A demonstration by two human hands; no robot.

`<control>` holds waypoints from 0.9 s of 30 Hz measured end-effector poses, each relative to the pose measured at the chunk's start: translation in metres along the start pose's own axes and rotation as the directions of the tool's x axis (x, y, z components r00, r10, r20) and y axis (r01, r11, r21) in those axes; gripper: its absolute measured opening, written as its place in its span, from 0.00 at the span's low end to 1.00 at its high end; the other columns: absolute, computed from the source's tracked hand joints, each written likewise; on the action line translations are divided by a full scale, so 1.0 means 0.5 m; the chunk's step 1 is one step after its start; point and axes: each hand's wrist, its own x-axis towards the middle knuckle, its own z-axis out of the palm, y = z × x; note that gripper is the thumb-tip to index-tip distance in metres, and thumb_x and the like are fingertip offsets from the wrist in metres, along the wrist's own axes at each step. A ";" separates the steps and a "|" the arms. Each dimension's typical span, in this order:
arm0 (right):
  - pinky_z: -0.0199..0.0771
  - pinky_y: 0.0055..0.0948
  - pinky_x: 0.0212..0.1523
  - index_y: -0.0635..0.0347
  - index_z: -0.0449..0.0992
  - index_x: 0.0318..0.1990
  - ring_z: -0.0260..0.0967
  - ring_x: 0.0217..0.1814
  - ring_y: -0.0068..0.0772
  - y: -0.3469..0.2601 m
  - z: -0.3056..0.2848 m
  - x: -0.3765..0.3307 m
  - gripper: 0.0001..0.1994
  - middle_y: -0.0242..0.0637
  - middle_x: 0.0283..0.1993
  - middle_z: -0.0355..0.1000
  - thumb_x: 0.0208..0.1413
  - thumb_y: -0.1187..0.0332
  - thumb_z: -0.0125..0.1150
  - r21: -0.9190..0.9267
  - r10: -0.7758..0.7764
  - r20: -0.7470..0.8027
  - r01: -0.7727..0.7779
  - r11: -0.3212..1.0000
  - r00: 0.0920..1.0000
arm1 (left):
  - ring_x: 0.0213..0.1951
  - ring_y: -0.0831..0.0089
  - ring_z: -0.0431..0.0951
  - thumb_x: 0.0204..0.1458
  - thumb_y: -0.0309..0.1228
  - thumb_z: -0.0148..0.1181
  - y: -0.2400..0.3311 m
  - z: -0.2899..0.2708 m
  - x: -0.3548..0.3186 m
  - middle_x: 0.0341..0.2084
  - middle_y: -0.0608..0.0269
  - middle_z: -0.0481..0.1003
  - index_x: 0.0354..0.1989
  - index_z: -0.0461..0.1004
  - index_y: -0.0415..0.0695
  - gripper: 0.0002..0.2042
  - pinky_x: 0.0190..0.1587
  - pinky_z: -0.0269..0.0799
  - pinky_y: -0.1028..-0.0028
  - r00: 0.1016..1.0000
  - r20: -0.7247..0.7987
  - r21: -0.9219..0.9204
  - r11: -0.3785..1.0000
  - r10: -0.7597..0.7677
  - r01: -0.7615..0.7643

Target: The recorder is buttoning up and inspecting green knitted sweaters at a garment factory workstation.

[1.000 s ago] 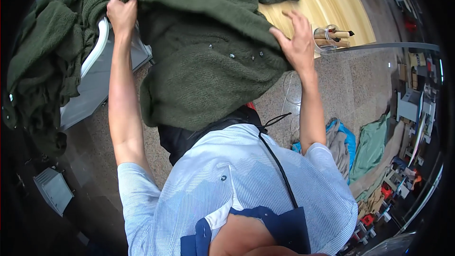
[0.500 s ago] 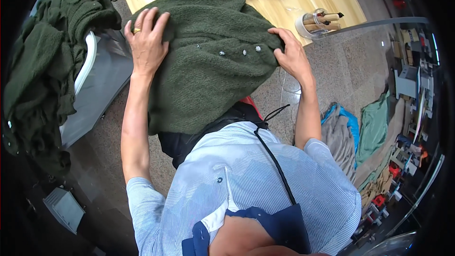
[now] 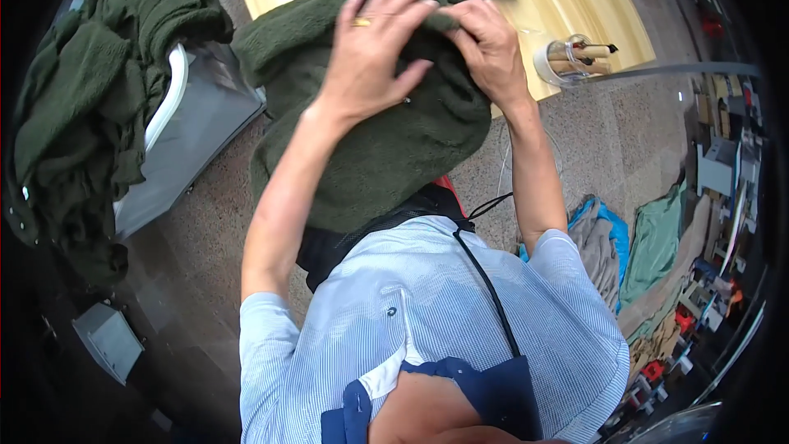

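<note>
A dark green fuzzy knit garment (image 3: 386, 164) is spread over the table's near edge and hangs down in front of my lap. Fingers apart, my left hand (image 3: 362, 62) lies over its middle, slightly smeared by motion. Beside it, my right hand (image 3: 493, 49) pinches a raised fold of the cloth between thumb and fingers. One small shiny button shows near my left thumb; the other buttons are hidden by hands and folds. A sleeve of the garment stretches toward the far side of the table.
The wooden table (image 3: 567, 0) carries a glass jar (image 3: 546, 62) holding several wooden-handled tools. At left, more dark green garments (image 3: 74, 107) drape over a white-edged grey bin (image 3: 201, 107). Grey, blue and green cloths (image 3: 653, 238) lie to the right.
My left hand has moved right, from the garment's left side to its middle. The right hand has shifted up and inward, lifting and folding the right edge over the button row.
</note>
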 end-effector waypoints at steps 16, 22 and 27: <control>0.78 0.22 0.46 0.68 0.87 0.53 0.78 0.44 0.15 -0.011 0.001 -0.048 0.10 0.30 0.45 0.85 0.72 0.71 0.74 0.224 0.402 0.129 -0.421 0.879 0.907 | 0.40 0.85 0.82 0.68 0.31 0.75 -0.042 0.076 -0.015 0.38 0.68 0.89 0.55 0.87 0.35 0.14 0.45 0.81 0.75 0.829 0.384 -0.651 0.518 -0.407 0.555; 0.79 0.19 0.49 0.66 0.88 0.52 0.78 0.46 0.11 -0.016 0.014 -0.060 0.08 0.24 0.46 0.84 0.74 0.71 0.71 0.564 0.522 0.386 -0.643 0.519 0.760 | 0.41 0.84 0.85 0.65 0.26 0.77 -0.030 0.060 -0.042 0.39 0.67 0.90 0.58 0.89 0.37 0.15 0.46 0.82 0.78 0.785 0.341 -0.730 0.381 -0.518 0.568; 0.79 0.19 0.48 0.68 0.88 0.53 0.78 0.46 0.12 -0.019 0.036 -0.071 0.09 0.25 0.46 0.85 0.74 0.71 0.72 0.494 0.519 0.328 -0.612 0.618 0.789 | 0.43 0.83 0.86 0.64 0.22 0.76 -0.034 0.068 -0.055 0.41 0.65 0.91 0.54 0.91 0.36 0.11 0.47 0.83 0.78 0.824 0.231 -0.719 0.480 -0.517 0.503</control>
